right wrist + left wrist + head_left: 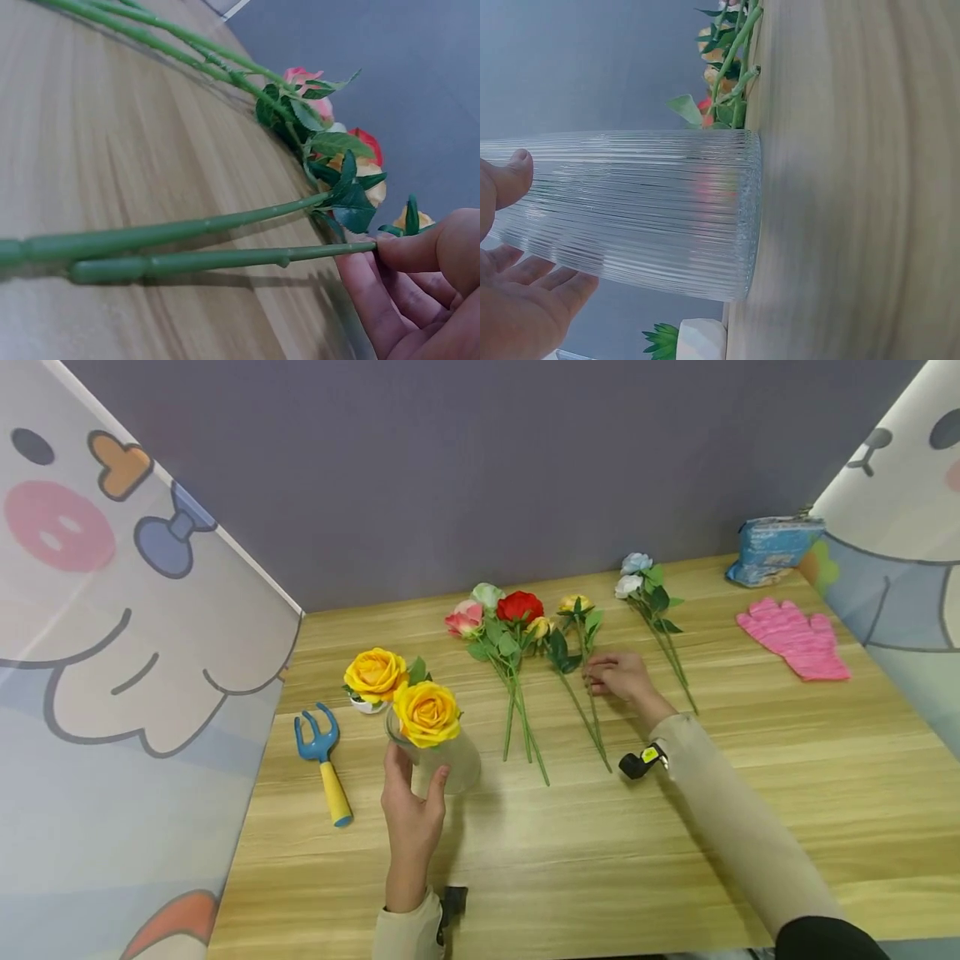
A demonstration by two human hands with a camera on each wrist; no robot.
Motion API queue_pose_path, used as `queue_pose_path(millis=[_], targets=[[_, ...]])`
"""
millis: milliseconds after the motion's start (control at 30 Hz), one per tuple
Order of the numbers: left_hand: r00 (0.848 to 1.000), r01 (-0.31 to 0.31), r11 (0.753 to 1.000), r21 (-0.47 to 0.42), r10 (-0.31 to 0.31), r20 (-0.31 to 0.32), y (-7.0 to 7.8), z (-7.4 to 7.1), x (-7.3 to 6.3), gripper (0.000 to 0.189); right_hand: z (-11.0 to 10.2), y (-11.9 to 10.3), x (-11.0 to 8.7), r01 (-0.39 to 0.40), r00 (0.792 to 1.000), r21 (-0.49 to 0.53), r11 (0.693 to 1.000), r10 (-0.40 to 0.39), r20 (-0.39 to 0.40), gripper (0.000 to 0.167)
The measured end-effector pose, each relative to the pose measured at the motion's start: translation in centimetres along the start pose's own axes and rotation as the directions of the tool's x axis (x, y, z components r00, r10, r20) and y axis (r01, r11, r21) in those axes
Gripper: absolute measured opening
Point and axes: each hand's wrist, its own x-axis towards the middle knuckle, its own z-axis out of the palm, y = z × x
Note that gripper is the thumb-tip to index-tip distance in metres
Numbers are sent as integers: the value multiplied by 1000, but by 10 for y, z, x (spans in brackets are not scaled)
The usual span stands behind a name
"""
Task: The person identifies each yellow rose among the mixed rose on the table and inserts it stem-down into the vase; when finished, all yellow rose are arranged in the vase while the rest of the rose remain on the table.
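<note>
My left hand (412,810) holds a clear ribbed glass vase (645,210), thumb on one side and fingers on the other. The vase stands upright on the wooden table. A large yellow rose (427,714) covers its mouth in the head view, and another yellow rose (375,674) shows just left of it. Farther right, my right hand (622,677) pinches a green stem (225,259) between thumb and fingers. That stem belongs to a smaller yellow flower (575,603). A second stem (180,229) lies right beside it.
Red, pink and pale green flowers (520,607) lie mid-table, with blue and white ones (636,562) to their right. Left of the vase are a small white pot (366,705) and a blue-and-yellow hand fork (328,764). A pink glove (798,639) and blue pouch (772,547) sit far right.
</note>
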Motion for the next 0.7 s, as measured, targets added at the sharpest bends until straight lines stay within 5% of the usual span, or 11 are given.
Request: queue_pose_path(millis=[433,700], targets=[[1000,-4,1000,-30,4,3,-2,1,1,76,-9,-11,-18,19,999,74,997,-16,-32,45],[1000,-21,999,-30,21,1,-2,1,2,77,-10,-25,-30,80,997,280,957,-72,-38,39]])
